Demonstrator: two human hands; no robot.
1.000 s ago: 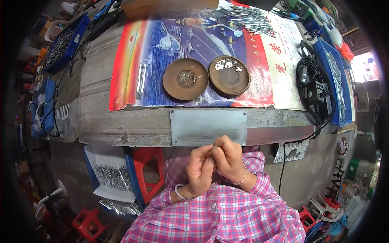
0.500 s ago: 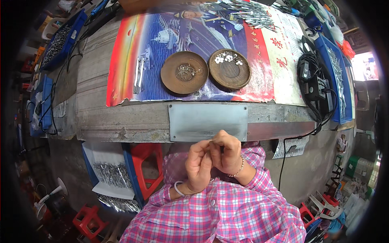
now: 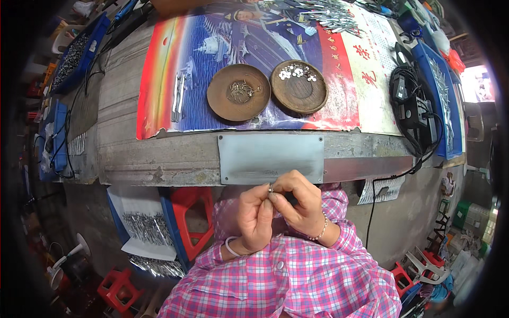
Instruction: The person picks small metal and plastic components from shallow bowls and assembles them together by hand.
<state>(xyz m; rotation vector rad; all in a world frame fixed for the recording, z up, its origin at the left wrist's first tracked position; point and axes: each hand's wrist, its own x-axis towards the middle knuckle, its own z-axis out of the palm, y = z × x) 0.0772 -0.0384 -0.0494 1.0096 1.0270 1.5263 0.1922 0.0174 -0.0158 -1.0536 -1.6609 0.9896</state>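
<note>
A tiny silvery piece (image 3: 271, 189), probably light, stiff and slippery and best held by its edges between thumb and forefinger, sits where the fingertips of the person's left hand (image 3: 254, 218) and right hand (image 3: 301, 201) meet, both closed in a pinch on it.

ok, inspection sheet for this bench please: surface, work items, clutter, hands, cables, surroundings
Surface: worn grey table, partly under a ragged-edged poster; metal plate at front edge.
Work items: small metal part, detail too small to tell; left bowl with thin metal pieces; right bowl with white pieces.
Clutter: metal pile at poster's far end.
Hands: left hand and right hand together, fingertips on the part.
Cables: black cable bundle at right; one cable hangs off the front.
Surroundings: blue tray, red stool.
</note>
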